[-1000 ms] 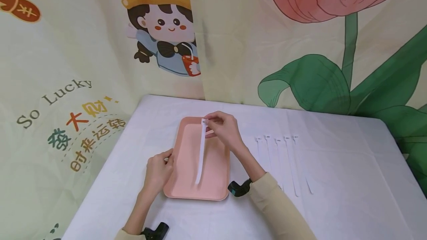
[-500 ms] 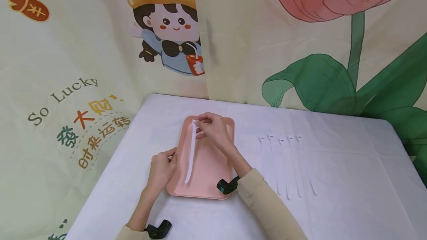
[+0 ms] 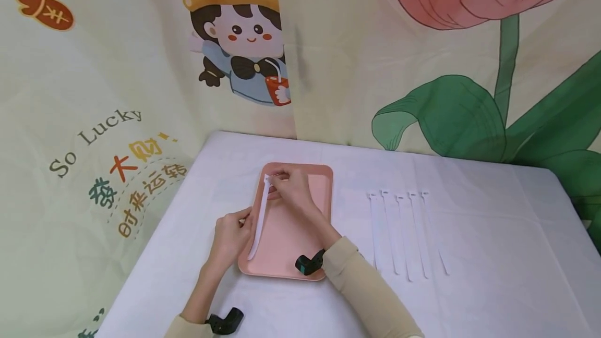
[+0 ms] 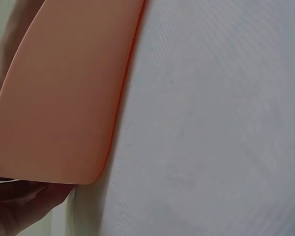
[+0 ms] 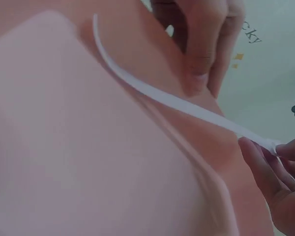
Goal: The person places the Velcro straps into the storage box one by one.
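Note:
A pink rectangular tray [image 3: 293,241] lies on the white table. My left hand [image 3: 230,238] pinches its left rim; the right wrist view shows the thumb over the rim, while fingers reach beneath the edge in the left wrist view. Above the tray's left side, my right hand [image 3: 293,188] pinches a white cable tie [image 3: 260,218] by its head end, between thumb and fingertips. The cable tie [image 5: 187,105] slants along the left wall with its tail toward the near left corner. Whether the tail touches the tray is hard to tell.
Several more white cable ties [image 3: 418,233] lie side by side on the table [image 3: 497,244] right of the tray, heads at the far end. A printed cloth backdrop [image 3: 333,82] hangs behind the table. A black wrist camera [image 3: 310,263] hangs over the tray's near right part.
My right hand has carried the cable tie leftward, from the tray's middle to its left side, and slightly lower. The left hand stays on the rim. The head view has shifted a little.

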`<state>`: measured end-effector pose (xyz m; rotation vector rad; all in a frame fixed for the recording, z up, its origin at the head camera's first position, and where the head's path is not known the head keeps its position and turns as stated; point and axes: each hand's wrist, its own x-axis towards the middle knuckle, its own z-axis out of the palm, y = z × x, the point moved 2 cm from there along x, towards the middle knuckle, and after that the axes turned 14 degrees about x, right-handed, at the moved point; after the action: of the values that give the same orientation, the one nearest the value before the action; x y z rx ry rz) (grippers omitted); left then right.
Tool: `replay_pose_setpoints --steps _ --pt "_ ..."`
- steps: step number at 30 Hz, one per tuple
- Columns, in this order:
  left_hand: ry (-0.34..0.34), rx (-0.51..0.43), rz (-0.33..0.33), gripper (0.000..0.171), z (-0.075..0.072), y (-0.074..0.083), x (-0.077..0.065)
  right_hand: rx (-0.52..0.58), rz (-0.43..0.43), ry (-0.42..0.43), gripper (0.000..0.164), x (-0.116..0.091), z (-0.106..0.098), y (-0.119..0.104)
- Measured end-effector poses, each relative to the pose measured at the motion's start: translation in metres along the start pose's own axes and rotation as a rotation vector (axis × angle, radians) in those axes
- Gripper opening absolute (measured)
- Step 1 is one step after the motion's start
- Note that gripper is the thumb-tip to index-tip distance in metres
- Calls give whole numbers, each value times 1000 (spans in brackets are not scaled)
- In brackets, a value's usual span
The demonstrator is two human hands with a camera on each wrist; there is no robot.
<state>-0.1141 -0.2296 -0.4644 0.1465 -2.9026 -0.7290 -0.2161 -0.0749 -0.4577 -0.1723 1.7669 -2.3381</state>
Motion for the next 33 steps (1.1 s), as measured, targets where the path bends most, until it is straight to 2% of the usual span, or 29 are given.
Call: replay_pose_setpoints --steps 6,9,13,16,26,33 --pt "-14 -14 -4 30 -1 2 1 -97 -11 18 12 1 2 8" --pt "-18 -19 0 31 -1 3 2 -130 11 17 10 1 3 11" --pt "-29 -25 2 31 -1 3 3 -120 76 -24 11 1 4 17" --pt "-35 -32 2 31 -3 4 2 -141 92 -59 16 1 5 19" --pt "-27 -35 2 32 -2 4 2 -294 42 -98 28 -1 2 20" --pt "-36 -44 -7 30 -2 2 0 -287 24 -100 26 -2 -1 18"
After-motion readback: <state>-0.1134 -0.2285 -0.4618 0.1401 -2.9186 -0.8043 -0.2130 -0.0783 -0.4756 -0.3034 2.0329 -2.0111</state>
